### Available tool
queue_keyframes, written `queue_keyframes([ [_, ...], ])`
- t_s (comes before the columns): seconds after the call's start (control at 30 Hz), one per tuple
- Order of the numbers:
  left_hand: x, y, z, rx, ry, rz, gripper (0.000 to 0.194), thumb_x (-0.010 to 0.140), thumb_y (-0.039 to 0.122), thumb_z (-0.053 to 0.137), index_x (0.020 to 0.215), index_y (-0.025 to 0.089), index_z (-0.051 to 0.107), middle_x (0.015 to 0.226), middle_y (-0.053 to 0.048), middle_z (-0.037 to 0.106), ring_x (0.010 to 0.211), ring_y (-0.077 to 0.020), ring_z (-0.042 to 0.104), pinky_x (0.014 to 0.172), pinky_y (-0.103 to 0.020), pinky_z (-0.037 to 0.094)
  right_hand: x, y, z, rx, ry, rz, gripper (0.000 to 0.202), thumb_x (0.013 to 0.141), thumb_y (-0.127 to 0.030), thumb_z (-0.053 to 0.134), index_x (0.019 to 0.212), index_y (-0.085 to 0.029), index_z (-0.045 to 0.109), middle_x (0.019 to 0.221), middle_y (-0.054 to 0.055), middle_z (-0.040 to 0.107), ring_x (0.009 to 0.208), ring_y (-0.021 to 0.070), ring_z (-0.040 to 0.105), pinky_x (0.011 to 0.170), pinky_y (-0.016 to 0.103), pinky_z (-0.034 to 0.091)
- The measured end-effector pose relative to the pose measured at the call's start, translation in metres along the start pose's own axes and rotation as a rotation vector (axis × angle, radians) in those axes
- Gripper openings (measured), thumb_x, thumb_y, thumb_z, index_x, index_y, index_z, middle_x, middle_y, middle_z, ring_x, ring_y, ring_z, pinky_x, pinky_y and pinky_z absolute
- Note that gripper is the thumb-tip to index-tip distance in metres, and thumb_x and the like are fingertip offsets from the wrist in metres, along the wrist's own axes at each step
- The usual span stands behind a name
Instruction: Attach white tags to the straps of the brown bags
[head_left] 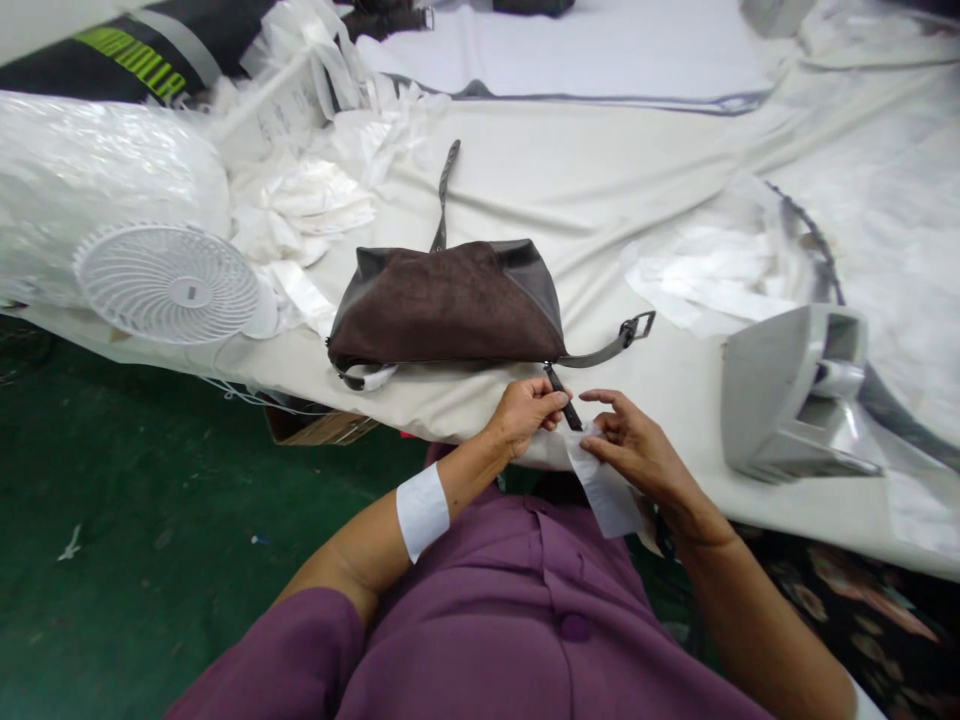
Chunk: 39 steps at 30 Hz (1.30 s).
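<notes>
A dark brown bag (446, 305) with grey-black ends lies on the cloth-covered table in front of me. One strap stretches away behind it; another, with a metal buckle (637, 327), points right. At the bag's near right corner hangs a black zipper pull (564, 398), pinched between the thumb and finger of my left hand (531, 412). My right hand (628, 440) is closed on the upper end of a thin white paper sheet (606, 490), close to the tip of the pull. The sheet dangles over the table's front edge.
On the left stand a white round fan (176, 282) and a heap of white wrapping (315, 205). A grey tape dispenser (799, 395) sits to the right, near more white sheets (712, 270). Below the table's edge is a cardboard box (319, 427).
</notes>
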<state>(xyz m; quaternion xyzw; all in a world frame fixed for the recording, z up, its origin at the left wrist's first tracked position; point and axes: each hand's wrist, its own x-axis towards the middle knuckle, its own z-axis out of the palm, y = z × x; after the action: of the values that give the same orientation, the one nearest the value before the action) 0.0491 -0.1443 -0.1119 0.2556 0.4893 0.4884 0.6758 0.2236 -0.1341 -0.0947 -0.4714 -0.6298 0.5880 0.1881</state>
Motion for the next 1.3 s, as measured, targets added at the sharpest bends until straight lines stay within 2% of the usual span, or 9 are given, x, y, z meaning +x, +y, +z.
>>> queue_keyframes([
  [0.27,-0.006,0.000,-0.001,0.006,0.006,0.005,0.015,0.066,0.019,0.064,0.079,0.016,0.056,0.052,0.008,0.043,0.038,-0.0030,0.029,0.038,-0.019,0.017,0.008,-0.002,0.010,0.067,0.055,-0.038,0.061,0.070,-0.026,0.068,0.128,-0.022,0.049,0.069,-0.003,0.056,0.055,0.0108,0.050,0.052,0.023,0.038],
  [0.43,-0.004,0.000,-0.006,0.055,0.079,0.036,0.021,0.064,0.019,0.066,0.066,0.018,0.045,0.054,0.008,0.042,0.041,-0.0027,0.030,0.040,-0.019,0.019,0.012,0.004,0.023,0.132,0.129,-0.030,0.059,0.070,-0.026,0.068,0.127,-0.021,0.052,0.067,-0.003,0.057,0.054,0.0094,0.046,0.050,0.022,0.034],
  [0.6,0.000,-0.001,-0.012,0.080,0.105,0.058,0.024,0.063,0.021,0.068,0.064,0.017,0.044,0.057,0.007,0.043,0.045,-0.0028,0.031,0.042,-0.018,0.021,0.010,0.007,0.032,0.212,0.179,0.022,0.053,0.070,-0.028,0.067,0.121,-0.018,0.056,0.064,-0.003,0.056,0.052,0.0091,0.044,0.048,0.022,0.031],
  [0.77,0.000,-0.001,-0.009,0.060,0.104,0.008,0.026,0.060,0.020,0.069,0.062,0.017,0.043,0.054,0.008,0.039,0.041,-0.0021,0.028,0.040,-0.019,0.018,0.010,0.007,0.034,0.155,0.231,0.029,0.051,0.070,-0.029,0.067,0.120,-0.019,0.059,0.064,-0.002,0.060,0.053,0.0104,0.048,0.051,0.023,0.035],
  [0.97,-0.001,0.001,-0.009,-0.014,0.077,-0.058,0.030,0.056,0.022,0.071,0.059,0.018,0.042,0.051,0.008,0.039,0.038,-0.0022,0.029,0.039,-0.019,0.015,0.029,0.001,0.043,0.180,0.333,-0.051,0.046,0.072,-0.033,0.067,0.114,-0.017,0.063,0.066,-0.001,0.063,0.055,0.0110,0.049,0.053,0.023,0.037],
  [1.03,-0.001,0.004,-0.011,-0.047,0.076,-0.059,0.033,0.055,0.024,0.073,0.059,0.018,0.041,0.050,0.008,0.039,0.040,-0.0024,0.031,0.040,-0.018,0.018,0.033,-0.004,0.045,0.267,0.315,-0.056,0.045,0.072,-0.034,0.067,0.114,-0.016,0.062,0.059,-0.003,0.058,0.050,0.0089,0.044,0.050,0.022,0.034],
  [1.13,-0.002,0.007,-0.012,-0.062,0.098,-0.037,0.032,0.055,0.024,0.073,0.060,0.018,0.042,0.049,0.008,0.040,0.041,-0.0030,0.034,0.041,-0.018,0.022,0.031,-0.013,0.044,0.420,0.215,-0.006,0.048,0.075,-0.035,0.064,0.118,-0.016,0.058,0.054,-0.006,0.051,0.045,0.0063,0.038,0.045,0.019,0.030],
  [1.23,-0.002,0.008,-0.013,-0.051,0.118,-0.018,0.028,0.054,0.021,0.070,0.059,0.018,0.042,0.049,0.008,0.040,0.040,-0.0031,0.035,0.041,-0.018,0.022,0.022,-0.019,0.041,0.475,0.092,0.047,0.060,0.069,-0.028,0.068,0.126,-0.018,0.051,0.069,-0.002,0.061,0.055,0.0093,0.052,0.052,0.021,0.039],
  [1.3,-0.002,0.008,-0.011,-0.058,0.108,-0.029,0.029,0.054,0.019,0.070,0.059,0.018,0.042,0.049,0.008,0.040,0.039,-0.0029,0.034,0.040,-0.018,0.022,0.017,-0.018,0.040,0.436,0.065,0.052,0.065,0.064,-0.022,0.069,0.126,-0.018,0.050,0.076,0.001,0.065,0.063,0.0127,0.058,0.059,0.024,0.044],
])
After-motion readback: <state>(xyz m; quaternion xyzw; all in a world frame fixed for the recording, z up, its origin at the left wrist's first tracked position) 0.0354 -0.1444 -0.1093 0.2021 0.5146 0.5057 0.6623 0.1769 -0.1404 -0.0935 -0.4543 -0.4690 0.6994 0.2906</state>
